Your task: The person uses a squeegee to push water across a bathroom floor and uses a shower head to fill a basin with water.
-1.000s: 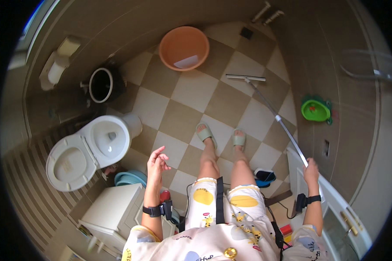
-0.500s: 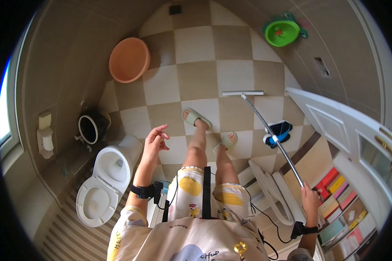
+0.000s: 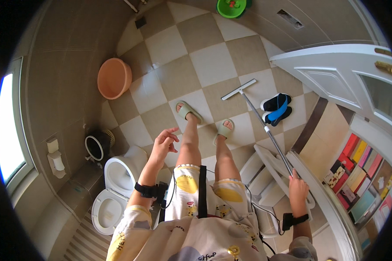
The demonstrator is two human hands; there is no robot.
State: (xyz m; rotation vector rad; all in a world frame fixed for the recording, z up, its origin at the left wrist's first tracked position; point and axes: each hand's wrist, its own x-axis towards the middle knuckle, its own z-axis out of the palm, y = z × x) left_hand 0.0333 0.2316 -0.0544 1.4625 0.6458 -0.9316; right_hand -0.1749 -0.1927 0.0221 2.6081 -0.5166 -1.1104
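Observation:
My right hand (image 3: 298, 191) is wrapped round the upper end of a long-handled floor squeegee (image 3: 274, 140). Its pale, wide blade rests on the checkered tile floor ahead of my feet, slanting up toward the right. Nothing is in my left hand (image 3: 164, 144), which hangs in the air beside my left leg. Its index finger points out while the others bend loosely apart. Green slippers (image 3: 189, 112) are on my feet. Right of the squeegee pole lies a pair of black shoes (image 3: 276, 108) with a blue strap-like piece across them.
To the left stand a toilet (image 3: 123, 176) with its lid up and a black bin (image 3: 96, 147). An orange basin (image 3: 114, 78) sits farther ahead by the wall. At right are an open white door (image 3: 335, 71), folded white plastic furniture (image 3: 265, 167) and a shelf of boxes (image 3: 357, 167).
My view has turned, so the room appears rotated. The squeegee's blade has swung from level to slanted, and my right hand has come slightly inward. My left hand stays raised and free.

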